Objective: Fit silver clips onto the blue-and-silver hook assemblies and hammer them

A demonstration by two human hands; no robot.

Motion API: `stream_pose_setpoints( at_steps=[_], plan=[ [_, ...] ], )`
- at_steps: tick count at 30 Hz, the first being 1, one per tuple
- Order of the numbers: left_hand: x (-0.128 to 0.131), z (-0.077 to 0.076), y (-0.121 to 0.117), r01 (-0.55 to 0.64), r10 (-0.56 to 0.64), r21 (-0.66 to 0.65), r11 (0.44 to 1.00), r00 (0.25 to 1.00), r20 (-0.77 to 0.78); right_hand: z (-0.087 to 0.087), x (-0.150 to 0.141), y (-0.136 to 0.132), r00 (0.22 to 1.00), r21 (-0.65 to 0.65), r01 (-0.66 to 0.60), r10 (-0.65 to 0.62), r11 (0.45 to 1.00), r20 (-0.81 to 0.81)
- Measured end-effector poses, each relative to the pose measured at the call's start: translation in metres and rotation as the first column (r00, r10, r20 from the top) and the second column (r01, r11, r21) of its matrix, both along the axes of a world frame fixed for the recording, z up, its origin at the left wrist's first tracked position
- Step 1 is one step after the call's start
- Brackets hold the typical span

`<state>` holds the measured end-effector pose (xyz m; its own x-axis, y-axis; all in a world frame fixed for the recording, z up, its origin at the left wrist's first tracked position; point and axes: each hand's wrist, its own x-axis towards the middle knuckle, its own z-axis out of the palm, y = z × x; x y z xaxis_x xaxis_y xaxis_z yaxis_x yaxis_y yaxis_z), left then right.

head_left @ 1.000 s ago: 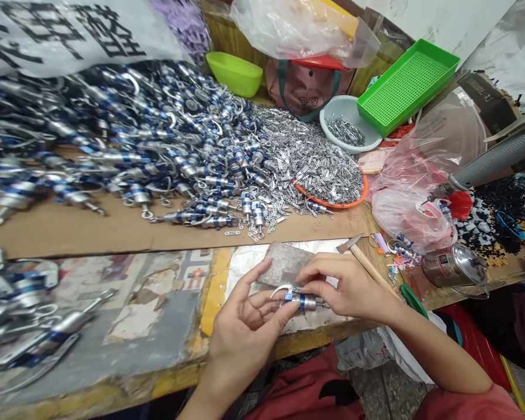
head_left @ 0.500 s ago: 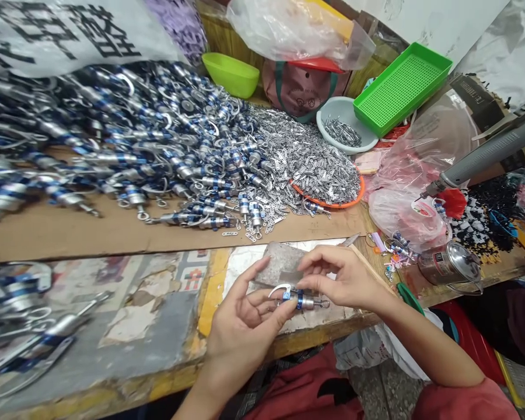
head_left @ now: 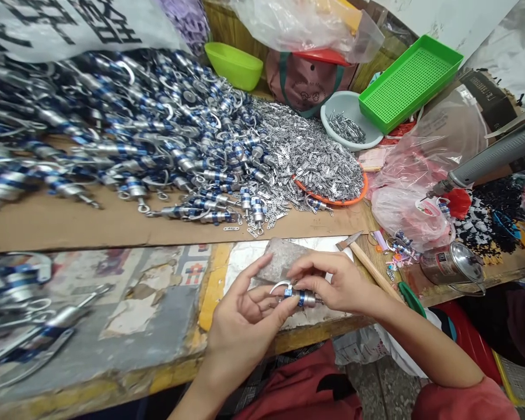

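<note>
Both my hands hold one small silver hook clasp with blue rings point(head_left: 296, 294) just above the near edge of the workbench. My left hand point(head_left: 245, 324) is palm up, its thumb and fingertips pinching the hook end. My right hand point(head_left: 336, 282) curls over the barrel end with thumb and fingers closed on it. A grey stone block point(head_left: 280, 256) lies on the bench right behind the clasp. A wooden-handled hammer point(head_left: 367, 263) lies just right of my right hand.
A large heap of silver-and-blue clasps point(head_left: 126, 128) covers the brown cardboard at left. Small flat metal links fill an orange dish point(head_left: 332, 175). A pale bowl of pins point(head_left: 347, 125), a green bowl point(head_left: 234, 64), a green tray point(head_left: 409, 81), plastic bags and a steel cup point(head_left: 452, 265) stand behind and right.
My right hand's fingers have shifted along the clasp's barrel, closing in over it. My left hand keeps its pinch on the hook end. The view has drifted slightly.
</note>
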<state>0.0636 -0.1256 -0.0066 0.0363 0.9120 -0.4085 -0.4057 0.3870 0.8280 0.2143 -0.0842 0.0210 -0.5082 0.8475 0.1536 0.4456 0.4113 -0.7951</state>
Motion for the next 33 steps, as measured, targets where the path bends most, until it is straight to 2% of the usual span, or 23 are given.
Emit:
stream_pose_setpoints(
  at_steps=[5,9,12,14,15,16,17,19,21,24,27,29,33],
  plan=[
    [0.001,0.001,0.0,-0.002,0.002,0.01,1.0,1.0,-0.007,-0.008,-0.007,-0.005,0.999,0.208,0.032,-0.033,0.978,0.0],
    [0.0,0.0,0.0,0.008,-0.008,0.003,1.0,1.0,-0.008,-0.013,-0.013,-0.009,0.993,0.268,0.11,-0.096,0.957,-0.067],
    [0.0,-0.001,-0.001,-0.001,0.0,-0.005,1.0,1.0,-0.023,-0.012,0.005,-0.016,0.971,0.281,0.238,-0.217,0.93,-0.104],
    [0.0,-0.004,-0.001,-0.005,0.005,-0.003,1.0,0.999,-0.038,-0.013,0.032,-0.024,0.914,0.31,0.398,-0.403,0.863,-0.051],
    [-0.001,-0.007,-0.001,-0.004,0.004,-0.001,1.0,0.999,-0.044,-0.015,0.049,-0.028,0.854,0.337,0.488,-0.52,0.805,0.005],
    [-0.001,-0.009,0.0,0.001,-0.001,0.002,1.0,0.999,-0.047,-0.018,0.066,-0.031,0.789,0.355,0.527,-0.599,0.772,0.133],
    [-0.002,-0.011,0.0,0.007,-0.007,0.005,1.0,0.999,-0.048,-0.022,0.082,-0.035,0.719,0.373,0.522,-0.63,0.768,0.292],
    [-0.002,-0.015,0.001,0.014,-0.013,0.012,1.0,0.999,-0.047,-0.03,0.106,-0.042,0.617,0.34,0.489,-0.594,0.803,0.516],
    [-0.002,-0.014,0.002,0.011,-0.01,0.015,1.0,0.999,-0.045,-0.033,0.112,-0.047,0.613,0.297,0.468,-0.548,0.832,0.569],
    [0.0,-0.006,0.001,-0.009,0.01,0.01,1.0,0.999,-0.051,-0.021,0.096,-0.053,0.734,0.329,0.395,-0.51,0.858,0.449],
    [0.002,0.002,0.0,-0.026,0.026,-0.005,1.0,0.998,-0.057,0.004,0.071,-0.059,0.861,0.334,0.144,-0.285,0.931,0.422],
    [0.003,0.004,0.0,-0.036,0.035,-0.011,0.999,0.998,-0.054,0.018,0.06,-0.063,0.887,0.333,0.001,-0.155,0.943,0.434],
    [0.002,0.001,0.0,-0.018,0.019,0.012,1.0,0.999,-0.049,0.024,0.055,-0.064,0.894,0.358,-0.064,-0.106,0.931,0.436]
  ],
)
